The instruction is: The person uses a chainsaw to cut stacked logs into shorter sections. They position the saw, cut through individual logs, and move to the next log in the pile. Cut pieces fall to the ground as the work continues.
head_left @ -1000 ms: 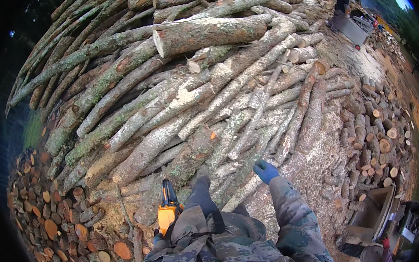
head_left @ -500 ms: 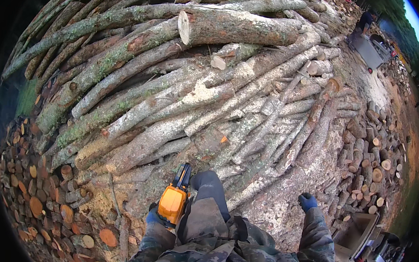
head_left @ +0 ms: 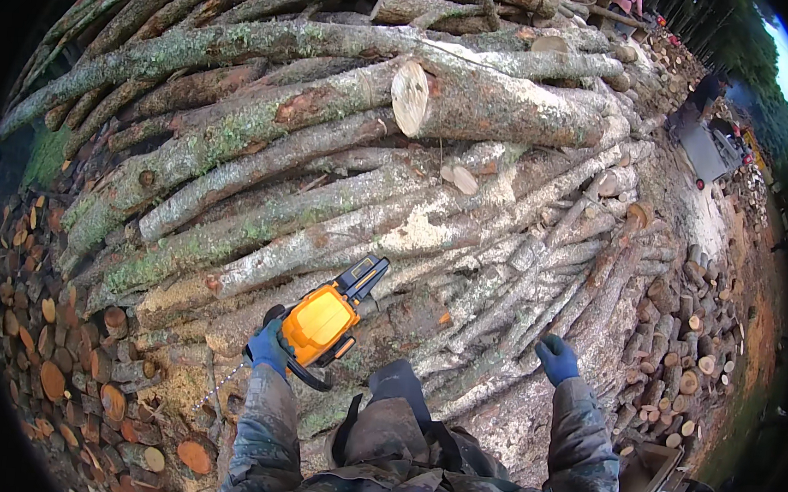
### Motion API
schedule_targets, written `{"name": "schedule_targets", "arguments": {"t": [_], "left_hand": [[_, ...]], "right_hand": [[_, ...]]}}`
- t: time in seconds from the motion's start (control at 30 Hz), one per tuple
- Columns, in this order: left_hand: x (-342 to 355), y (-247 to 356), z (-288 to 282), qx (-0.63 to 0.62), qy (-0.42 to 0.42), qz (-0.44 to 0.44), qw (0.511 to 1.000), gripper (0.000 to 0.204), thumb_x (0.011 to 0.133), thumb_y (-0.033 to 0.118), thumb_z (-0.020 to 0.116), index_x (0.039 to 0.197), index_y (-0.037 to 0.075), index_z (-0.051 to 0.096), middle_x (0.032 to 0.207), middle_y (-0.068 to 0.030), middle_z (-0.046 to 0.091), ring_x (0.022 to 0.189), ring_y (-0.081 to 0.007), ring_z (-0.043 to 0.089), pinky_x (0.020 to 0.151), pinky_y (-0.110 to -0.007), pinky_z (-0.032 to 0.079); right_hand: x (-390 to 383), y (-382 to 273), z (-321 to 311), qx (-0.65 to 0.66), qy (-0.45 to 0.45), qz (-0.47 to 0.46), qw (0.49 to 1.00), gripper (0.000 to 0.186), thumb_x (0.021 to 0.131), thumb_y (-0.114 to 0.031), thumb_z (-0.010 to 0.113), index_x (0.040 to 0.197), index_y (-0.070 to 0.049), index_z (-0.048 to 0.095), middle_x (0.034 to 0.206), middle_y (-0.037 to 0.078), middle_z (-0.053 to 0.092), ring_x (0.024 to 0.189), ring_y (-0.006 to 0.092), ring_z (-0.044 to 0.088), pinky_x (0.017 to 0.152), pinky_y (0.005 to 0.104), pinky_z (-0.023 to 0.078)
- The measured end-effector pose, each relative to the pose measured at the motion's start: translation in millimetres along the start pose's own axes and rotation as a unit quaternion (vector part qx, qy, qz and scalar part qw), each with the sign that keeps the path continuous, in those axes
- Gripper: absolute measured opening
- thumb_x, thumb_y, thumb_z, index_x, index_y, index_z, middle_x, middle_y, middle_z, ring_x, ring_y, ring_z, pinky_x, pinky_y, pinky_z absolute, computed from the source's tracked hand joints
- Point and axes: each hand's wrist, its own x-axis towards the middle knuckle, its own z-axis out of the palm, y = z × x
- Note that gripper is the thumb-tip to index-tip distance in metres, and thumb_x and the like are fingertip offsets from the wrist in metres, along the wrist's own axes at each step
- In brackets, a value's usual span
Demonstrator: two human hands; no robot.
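My left hand, in a blue glove, is closed round the black handle of an orange chainsaw. The saw's body hangs in front of me, above the near logs. Down and left of that hand, a thin toothed edge shows, which looks like its chain. My right hand, also blue-gloved, is out to the right with nothing in it; its fingers look loosely apart. Nearest to it are thin logs lying below. Farther off, a thick log with a pale cut end rests on top of the pile.
Long mossy logs fill the ground ahead. Cut rounds are heaped at the left, and more short pieces at the right. A person stands by a grey machine at the far right. Sawdust covers the ground between.
The chainsaw in my left hand has come up and forward, turning so its black end points up and right. My right hand has moved slightly left and forward. The view has shifted over the pile.
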Motion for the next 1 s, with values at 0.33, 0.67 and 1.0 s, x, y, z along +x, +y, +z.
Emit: {"name": "schedule_targets", "arguments": {"t": [0.33, 0.67, 1.0], "left_hand": [[125.5, 154.0, 149.1, 0.003, -0.008, 0.117, 0.993, 0.019, 0.096, 0.017, 0.072, 0.093, 0.008, 0.056, 0.067, -0.0022, 0.056, 0.047, -0.0151, 0.053, 0.039, -0.034, 0.044], [242.8, 164.7, 226.8, 0.097, 0.060, 0.120, 0.986, 0.050, 0.099, 0.047, 0.068, 0.079, 0.002, 0.066, 0.058, -0.0056, 0.056, 0.042, -0.0200, 0.052, 0.038, -0.037, 0.042], [289.7, 179.1, 268.4, 0.269, 0.191, 0.149, 0.932, 0.070, 0.095, 0.060, 0.066, 0.076, -0.008, 0.069, 0.062, -0.0145, 0.063, 0.046, -0.0257, 0.057, 0.044, -0.044, 0.043]], "right_hand": [[-1.4, -89.7, -1.4, -0.034, 0.043, 0.008, 0.998, 0.045, 0.096, -0.030, 0.076, 0.130, -0.002, 0.066, 0.115, 0.015, 0.076, 0.104, 0.0209, 0.074, 0.092, 0.0361, 0.058], [128.4, -221.0, -31.3, -0.176, 0.031, -0.072, 0.981, 0.046, 0.095, -0.040, 0.074, 0.126, -0.007, 0.068, 0.110, 0.015, 0.076, 0.101, 0.0301, 0.075, 0.089, 0.0409, 0.058], [370.2, -552.9, 92.8, -0.253, 0.032, -0.307, 0.917, 0.054, 0.104, -0.044, 0.057, 0.143, -0.006, 0.056, 0.138, 0.019, 0.064, 0.131, 0.0333, 0.060, 0.114, 0.0481, 0.044]]}}
